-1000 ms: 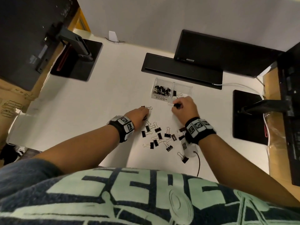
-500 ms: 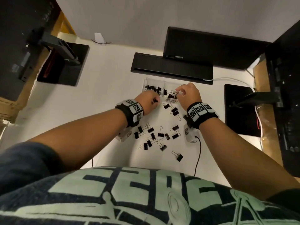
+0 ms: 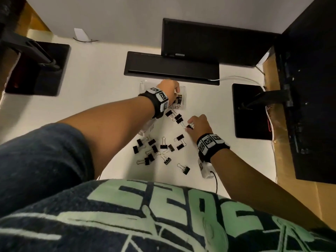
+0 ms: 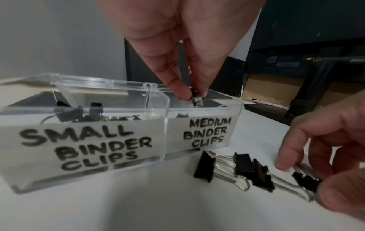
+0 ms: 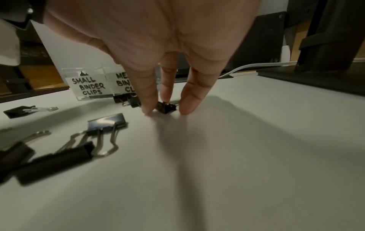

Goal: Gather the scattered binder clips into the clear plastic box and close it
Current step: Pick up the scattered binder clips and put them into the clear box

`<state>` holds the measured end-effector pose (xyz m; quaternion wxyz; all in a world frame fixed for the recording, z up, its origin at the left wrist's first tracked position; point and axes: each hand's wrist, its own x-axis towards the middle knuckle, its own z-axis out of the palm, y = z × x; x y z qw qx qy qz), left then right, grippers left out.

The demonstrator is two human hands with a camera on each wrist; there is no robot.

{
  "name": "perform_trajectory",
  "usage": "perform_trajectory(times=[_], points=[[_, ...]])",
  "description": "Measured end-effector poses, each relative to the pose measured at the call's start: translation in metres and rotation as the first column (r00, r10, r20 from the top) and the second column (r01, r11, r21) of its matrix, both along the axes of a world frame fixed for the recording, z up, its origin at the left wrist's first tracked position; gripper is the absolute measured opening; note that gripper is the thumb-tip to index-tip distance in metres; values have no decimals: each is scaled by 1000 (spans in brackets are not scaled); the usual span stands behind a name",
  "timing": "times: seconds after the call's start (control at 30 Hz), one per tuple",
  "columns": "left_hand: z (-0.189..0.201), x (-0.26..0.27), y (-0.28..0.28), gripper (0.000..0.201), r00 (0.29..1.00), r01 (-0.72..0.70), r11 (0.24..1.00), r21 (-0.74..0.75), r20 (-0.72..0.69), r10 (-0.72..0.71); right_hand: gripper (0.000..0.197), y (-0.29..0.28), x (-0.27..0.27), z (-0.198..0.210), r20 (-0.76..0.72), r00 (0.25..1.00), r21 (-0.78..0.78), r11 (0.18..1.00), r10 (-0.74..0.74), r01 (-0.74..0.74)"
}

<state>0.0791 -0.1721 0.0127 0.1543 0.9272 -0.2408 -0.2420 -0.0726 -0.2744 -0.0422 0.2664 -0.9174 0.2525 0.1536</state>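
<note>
While left hand (image 4: 177, 51) pinches clip (image 4: 196, 97) above box (image 4: 235, 118), right hand (image 5: 158, 39) pinches tabletop clip (image 5: 166, 107)

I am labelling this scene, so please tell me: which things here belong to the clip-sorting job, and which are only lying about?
Job:
- clear box
- loose clips on the desk
- clip pinched by the left hand
- clip under the right hand

Lying about:
- monitor
- black bar
- white cable

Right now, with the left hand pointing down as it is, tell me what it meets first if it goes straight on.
Most likely the inside of the clear plastic box, on the MEDIUM side. The left hand pinches a binder clip just above that open compartment; clips already lie in it, though depth is unclear.
</note>
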Motion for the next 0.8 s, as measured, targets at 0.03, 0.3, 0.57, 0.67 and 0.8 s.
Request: perform_trajectory(times=[0.03,0.3,0.57,0.67,0.8], points=[[-3,-3,1,28,1000,0,1000,-14,10,0,25,0,-1,0,2,1000,3,1000,10,-10],[-10,-46,30,21,986,119,964,-237,146,-86,17,3,-10,7,132,990,127,990,41,-58],[-26,-108,69,26,922,372,927,56,-140,-361,18,25,-24,3,77,961,44,962,267,-271],[-34,-117,78,27,921,381,919,103,-132,-367,18,29,-23,2,67,952,12,954,299,-300],[-40,-122,84,27,926,368,920,131,-136,-351,16,29,-23,2,60,951,6,952,305,-306]])
